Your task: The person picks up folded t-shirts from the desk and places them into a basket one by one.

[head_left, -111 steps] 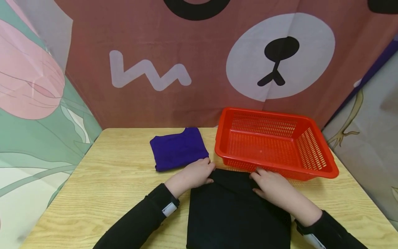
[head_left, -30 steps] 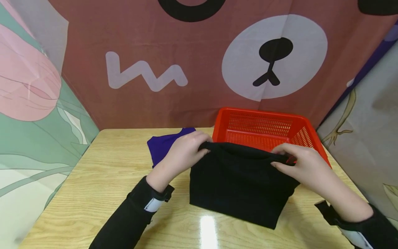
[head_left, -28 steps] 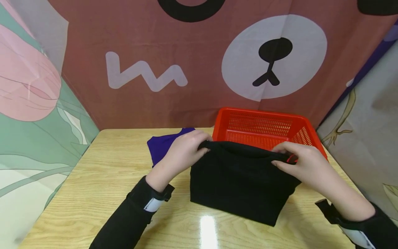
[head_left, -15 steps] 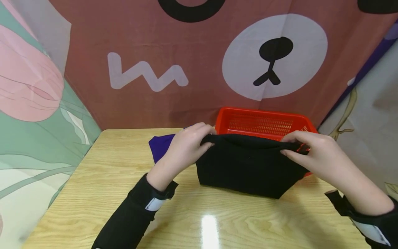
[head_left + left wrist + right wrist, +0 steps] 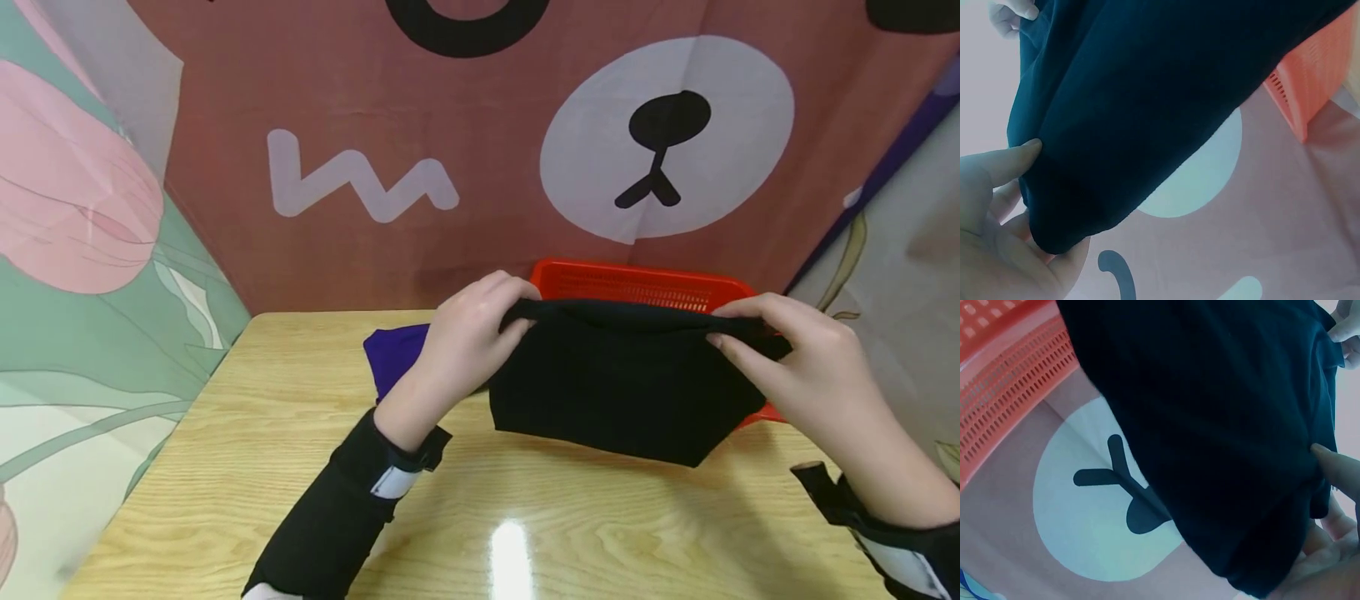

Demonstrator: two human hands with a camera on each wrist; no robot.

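Observation:
A folded black cloth [image 5: 622, 383] hangs in the air over the table, its lower edge drooping in front of the basket. My left hand [image 5: 476, 329] pinches its upper left corner between thumb and fingers. At the upper right corner, my right hand [image 5: 810, 358] grips the cloth the same way. Both wrist views show the dark fabric [image 5: 1129, 106] stretched between the two hands, with each thumb on its near side. Behind the cloth stands a red plastic basket [image 5: 637, 282], mostly hidden. A folded purple cloth [image 5: 395, 354] lies on the table, partly covered by my left hand.
The light wooden table [image 5: 300, 450] ends at the back against a brown curtain [image 5: 360, 258] with a printed bear face. A patterned sheet [image 5: 82, 350] hangs at the left, and a pale one [image 5: 918, 283] at the right.
The black cloth lay flat on the table at first. Both hands have since lifted it by its far edge, raising it and shifting it right, so it now covers most of the basket.

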